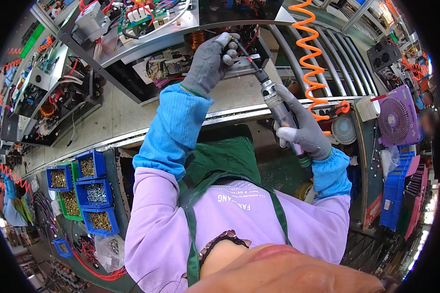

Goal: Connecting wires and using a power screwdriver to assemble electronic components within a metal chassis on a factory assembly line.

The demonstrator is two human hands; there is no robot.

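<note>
My right hand (305,129), in a grey glove, is wrapped round an air screwdriver (281,110), whose long bit slants up and to the left. Close to the bit's tip, the fingers of my left hand (210,61) are pinched together; what they hold, if anything, is too small to name. Both hands are over the front of an open metal chassis (127,56). Inside it sit a copper coil (196,39) and wiring, partly covered by my left hand. A green circuit board (141,14) with white parts and cables is on top.
An orange coiled hose (308,63) hangs right of the chassis, before a roller conveyor (344,63). Another open chassis (49,93) stands left. Blue bins (111,201) of screws lie at lower left. A purple fan (409,100) and blue rack (394,195) are on the right.
</note>
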